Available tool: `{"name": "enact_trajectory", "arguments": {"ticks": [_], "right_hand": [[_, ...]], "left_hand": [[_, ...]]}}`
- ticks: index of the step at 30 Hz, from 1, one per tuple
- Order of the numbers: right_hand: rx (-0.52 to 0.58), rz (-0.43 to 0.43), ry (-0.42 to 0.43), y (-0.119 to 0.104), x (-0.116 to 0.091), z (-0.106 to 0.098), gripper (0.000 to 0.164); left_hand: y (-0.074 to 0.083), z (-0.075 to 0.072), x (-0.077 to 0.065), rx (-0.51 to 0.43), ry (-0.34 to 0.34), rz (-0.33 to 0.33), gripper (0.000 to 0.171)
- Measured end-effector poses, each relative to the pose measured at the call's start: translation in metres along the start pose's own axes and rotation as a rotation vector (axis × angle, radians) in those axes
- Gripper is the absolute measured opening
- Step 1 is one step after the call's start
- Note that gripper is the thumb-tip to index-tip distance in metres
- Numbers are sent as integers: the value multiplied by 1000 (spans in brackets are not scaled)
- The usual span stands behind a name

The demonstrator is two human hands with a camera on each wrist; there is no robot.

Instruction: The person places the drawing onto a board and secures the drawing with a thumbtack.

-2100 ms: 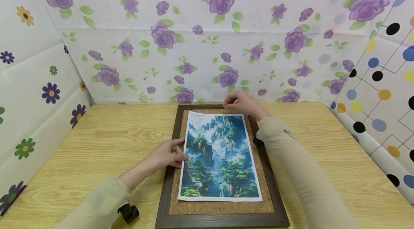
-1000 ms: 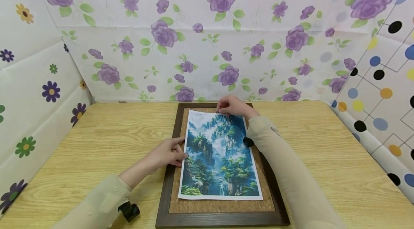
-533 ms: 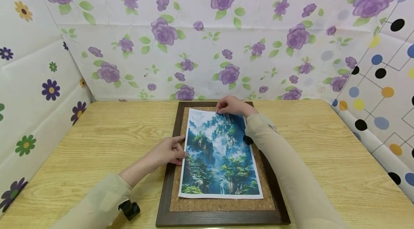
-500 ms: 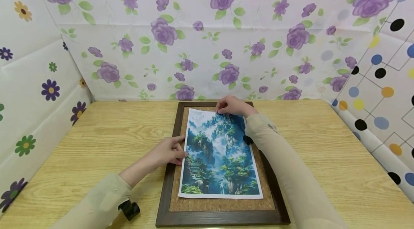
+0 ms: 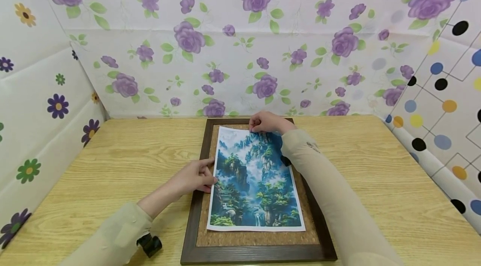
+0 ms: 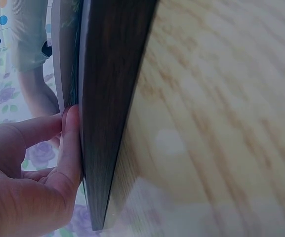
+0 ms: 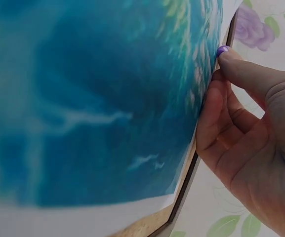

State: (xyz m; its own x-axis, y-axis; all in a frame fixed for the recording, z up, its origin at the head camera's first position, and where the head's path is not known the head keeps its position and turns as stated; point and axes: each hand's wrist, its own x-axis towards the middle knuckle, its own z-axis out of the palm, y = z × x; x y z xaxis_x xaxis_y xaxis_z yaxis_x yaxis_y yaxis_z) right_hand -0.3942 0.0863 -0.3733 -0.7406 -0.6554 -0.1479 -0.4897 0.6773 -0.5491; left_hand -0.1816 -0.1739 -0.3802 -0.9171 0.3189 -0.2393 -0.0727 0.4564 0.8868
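A landscape print (image 5: 255, 182) of misty mountains and trees lies on a cork board (image 5: 259, 239) with a dark wooden frame (image 5: 259, 253). My left hand (image 5: 195, 177) is at the print's left edge; in the left wrist view its thumb and a fingertip meet at the paper, apparently pinching it. At the print's top edge is my right hand (image 5: 267, 122). In the right wrist view, its thumb and fingers hold a small purple push pin (image 7: 222, 50), of which only the rounded head shows. The pin's point is hidden.
Framed board and arms are on a wood-grain table (image 5: 143, 140). Behind stands a white wall covering (image 5: 225, 61) with purple roses; other patterned sheets flank both sides. A black device (image 5: 149, 245) is strapped at the left wrist.
My right hand has moved left and slightly down from the frame's top bar to the print's top edge. Over the last second it stays almost still. My left hand holds its place.
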Motion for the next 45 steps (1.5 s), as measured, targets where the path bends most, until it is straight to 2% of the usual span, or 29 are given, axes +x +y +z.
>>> {"name": "enact_trajectory", "arguments": {"ticks": [20, 27, 45], "right_hand": [[-10, 4, -6, -3, 0, -2, 12], [7, 39, -17, -5, 2, -3, 12], [76, 64, -19, -15, -3, -5, 13]], "left_hand": [[0, 0, -1, 1, -12, 6, 74], [0, -1, -1, -3, -11, 7, 74], [-1, 0, 1, 6, -12, 2, 74]]}}
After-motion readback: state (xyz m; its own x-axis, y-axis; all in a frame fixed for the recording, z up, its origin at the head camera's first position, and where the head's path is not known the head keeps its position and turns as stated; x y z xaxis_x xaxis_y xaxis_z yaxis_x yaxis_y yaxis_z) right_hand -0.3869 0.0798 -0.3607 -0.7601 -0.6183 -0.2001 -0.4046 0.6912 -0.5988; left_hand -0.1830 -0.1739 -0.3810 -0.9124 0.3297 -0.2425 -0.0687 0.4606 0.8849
